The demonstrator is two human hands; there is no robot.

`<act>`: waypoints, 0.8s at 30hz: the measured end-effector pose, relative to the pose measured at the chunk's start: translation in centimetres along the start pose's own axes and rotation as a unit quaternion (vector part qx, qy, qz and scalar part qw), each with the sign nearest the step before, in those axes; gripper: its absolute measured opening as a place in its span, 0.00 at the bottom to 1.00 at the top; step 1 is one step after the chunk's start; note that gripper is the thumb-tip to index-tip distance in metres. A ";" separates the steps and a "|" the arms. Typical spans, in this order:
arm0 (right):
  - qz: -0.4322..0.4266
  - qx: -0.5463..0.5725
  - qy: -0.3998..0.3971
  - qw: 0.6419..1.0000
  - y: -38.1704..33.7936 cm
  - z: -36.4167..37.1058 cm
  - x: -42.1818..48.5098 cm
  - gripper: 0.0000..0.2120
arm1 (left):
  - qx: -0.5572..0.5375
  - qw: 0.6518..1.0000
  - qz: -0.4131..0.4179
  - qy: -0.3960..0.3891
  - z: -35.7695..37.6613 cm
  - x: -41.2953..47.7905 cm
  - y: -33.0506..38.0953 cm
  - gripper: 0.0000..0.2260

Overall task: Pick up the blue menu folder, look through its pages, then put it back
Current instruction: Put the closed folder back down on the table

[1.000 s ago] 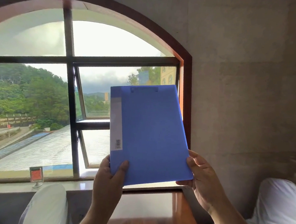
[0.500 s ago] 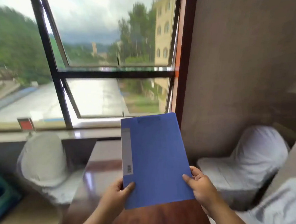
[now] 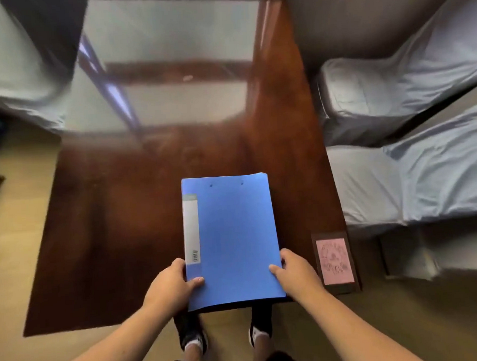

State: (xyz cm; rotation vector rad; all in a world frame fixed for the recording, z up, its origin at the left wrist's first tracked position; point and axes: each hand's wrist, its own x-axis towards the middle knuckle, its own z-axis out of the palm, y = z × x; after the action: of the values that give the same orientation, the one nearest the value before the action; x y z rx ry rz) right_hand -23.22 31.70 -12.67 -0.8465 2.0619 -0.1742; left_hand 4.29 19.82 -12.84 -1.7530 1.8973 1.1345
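Note:
The blue menu folder (image 3: 232, 236) is closed, with a white spine label and barcode along its left side. It lies flat, low over the near edge of the dark wooden table (image 3: 117, 229); whether it touches the tabletop I cannot tell. My left hand (image 3: 172, 284) grips its lower left corner, thumb on the cover. My right hand (image 3: 296, 271) grips its lower right edge, thumb on top as well.
A dark stand with a pink card (image 3: 335, 261) lies on the table just right of my right hand. White-covered chairs (image 3: 415, 175) stand along the right side, another (image 3: 9, 63) at far left. My feet (image 3: 224, 337) are under the table's near edge.
The folder has come down from held upright in front of the window to flat at the table's near edge. My view has tilted down from the window to the tabletop. Both hands keep their grip.

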 end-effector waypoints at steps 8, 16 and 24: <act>0.013 -0.151 0.058 0.987 1.2 0.5 -0.8 0.16 | 0.194 0.980 0.042 -0.002 0.8 0.4 1.1 0.23; -0.102 -0.163 0.000 0.981 1.0 2.6 -2.9 0.16 | 0.202 0.977 0.067 0.006 3.5 0.1 4.0 0.24; -0.073 -0.137 0.027 0.987 3.7 2.2 -2.9 0.19 | 0.213 0.973 0.091 -0.001 5.0 0.9 6.7 0.24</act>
State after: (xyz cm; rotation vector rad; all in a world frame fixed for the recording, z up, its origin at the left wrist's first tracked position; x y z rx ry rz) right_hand -22.24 36.71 -13.54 -1.1733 2.1048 0.0093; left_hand -3.60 22.40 -14.40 -1.3660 2.1411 0.7072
